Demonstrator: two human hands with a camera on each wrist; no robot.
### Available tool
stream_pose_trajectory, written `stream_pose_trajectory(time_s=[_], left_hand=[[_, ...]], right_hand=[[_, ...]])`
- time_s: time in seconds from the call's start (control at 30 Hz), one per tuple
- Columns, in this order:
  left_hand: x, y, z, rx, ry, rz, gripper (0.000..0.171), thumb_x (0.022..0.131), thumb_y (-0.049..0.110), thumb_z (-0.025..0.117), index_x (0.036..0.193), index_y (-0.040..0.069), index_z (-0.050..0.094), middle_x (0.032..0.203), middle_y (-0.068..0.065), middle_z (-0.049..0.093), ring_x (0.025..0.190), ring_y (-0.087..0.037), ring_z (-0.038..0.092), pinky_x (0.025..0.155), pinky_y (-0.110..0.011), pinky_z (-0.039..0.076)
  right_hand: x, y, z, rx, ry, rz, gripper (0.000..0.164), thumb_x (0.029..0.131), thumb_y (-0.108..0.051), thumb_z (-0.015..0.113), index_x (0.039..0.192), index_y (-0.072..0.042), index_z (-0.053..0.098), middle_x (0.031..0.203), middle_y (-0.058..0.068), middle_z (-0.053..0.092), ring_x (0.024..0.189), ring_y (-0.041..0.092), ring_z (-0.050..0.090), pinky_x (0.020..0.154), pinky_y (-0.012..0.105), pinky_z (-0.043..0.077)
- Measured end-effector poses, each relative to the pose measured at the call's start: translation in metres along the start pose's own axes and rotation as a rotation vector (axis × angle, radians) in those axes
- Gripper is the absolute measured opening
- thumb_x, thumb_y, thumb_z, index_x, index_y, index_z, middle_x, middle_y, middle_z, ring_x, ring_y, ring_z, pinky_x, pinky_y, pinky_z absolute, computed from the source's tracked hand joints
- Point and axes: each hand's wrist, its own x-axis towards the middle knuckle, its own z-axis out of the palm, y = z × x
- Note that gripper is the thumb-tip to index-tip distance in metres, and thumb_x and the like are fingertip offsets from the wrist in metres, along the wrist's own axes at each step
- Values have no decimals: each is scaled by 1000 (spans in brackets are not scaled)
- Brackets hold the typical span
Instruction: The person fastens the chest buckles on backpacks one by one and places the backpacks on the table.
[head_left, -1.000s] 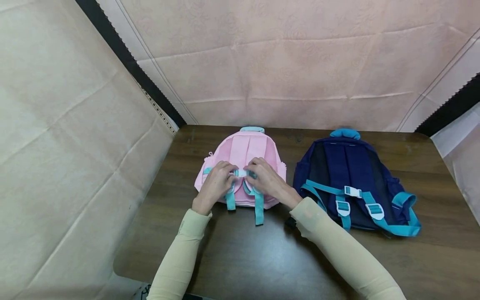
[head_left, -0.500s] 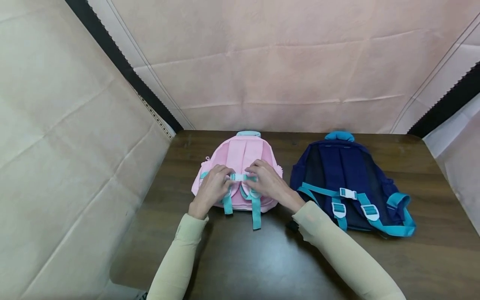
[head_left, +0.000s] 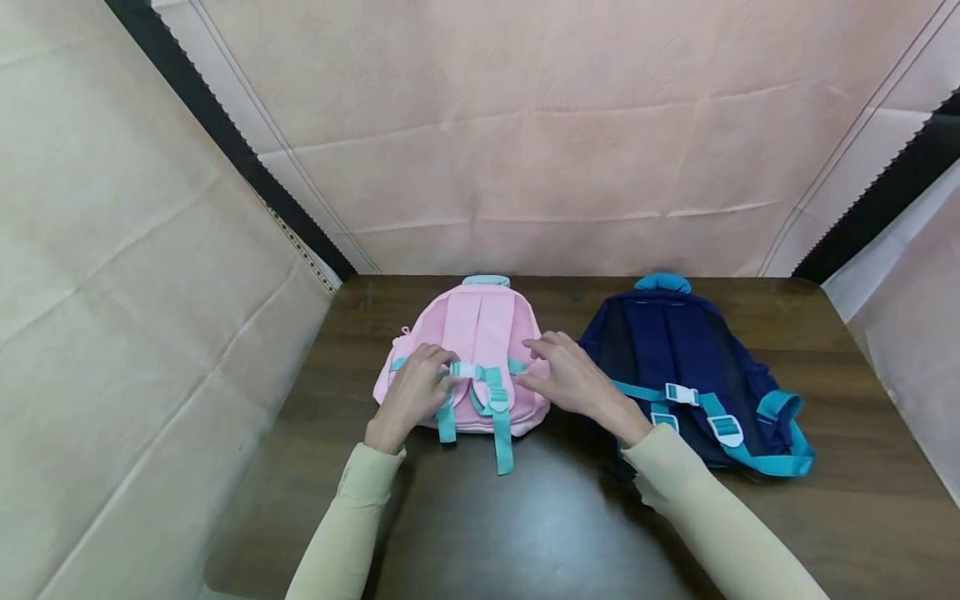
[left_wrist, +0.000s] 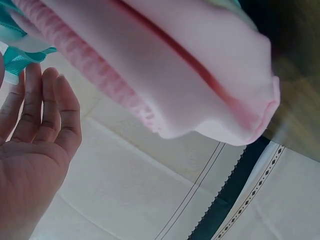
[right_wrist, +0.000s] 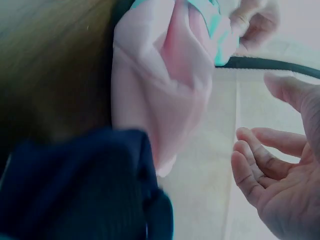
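Note:
A pink backpack [head_left: 495, 325] lies on the table with its shoulder-strap side up. Across its lower part runs a teal chest strap [head_left: 491, 374] joined by a white buckle [head_left: 467, 370]. My left hand [head_left: 416, 387] pinches the chest strap at the buckle's left end. In the left wrist view, fingers [left_wrist: 33, 100] curve beside the teal webbing. My right hand [head_left: 573, 379] hovers over the backpack's right edge, thumb and fingers spread, with nothing between them. In the right wrist view it stands apart from the pink fabric [right_wrist: 155, 85].
A navy backpack [head_left: 622, 333] with bright blue straps and its own white buckle [head_left: 681, 394] lies close on the right, partly behind my right forearm. The brown table [head_left: 525, 517] ends at the back against a pale cloth wall [head_left: 570, 167].
My right hand has let go of the chest strap's right side and moved right, uncovering it. My left hand stays at the buckle. The head view has shifted slightly.

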Motion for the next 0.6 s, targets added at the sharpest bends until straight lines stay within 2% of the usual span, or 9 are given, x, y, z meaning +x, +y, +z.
stream_pose_trajectory(time_s=[0.2, 0.37, 0.6], left_hand=[[-1, -5, 1, 9, 10, -24, 27, 93, 19, 88, 116, 6, 79, 113, -10, 76, 105, -26, 64, 93, -44, 62], [-3, -8, 4, 51, 52, 0, 34, 90, 30, 91, 113, 7, 80, 112, -10, 77, 107, -29, 66, 96, -50, 58], [-8, -9, 8, 50, 26, -29, 56, 91, 51, 83, 129, 11, 75, 135, -13, 73, 127, -34, 64, 108, -58, 55]], right_hand=[[-11, 13, -17, -100, 25, 19, 65, 95, -35, 86, 147, -1, 66, 133, 21, 71, 116, 34, 62, 94, 49, 64], [-22, 26, -28, -146, 40, 47, 70, 94, -37, 86, 150, 0, 63, 143, 24, 66, 127, 40, 61, 106, 57, 60], [-45, 48, -40, -153, 51, 90, 77, 96, -40, 85, 155, 0, 57, 154, 27, 57, 138, 45, 55, 113, 64, 54]])
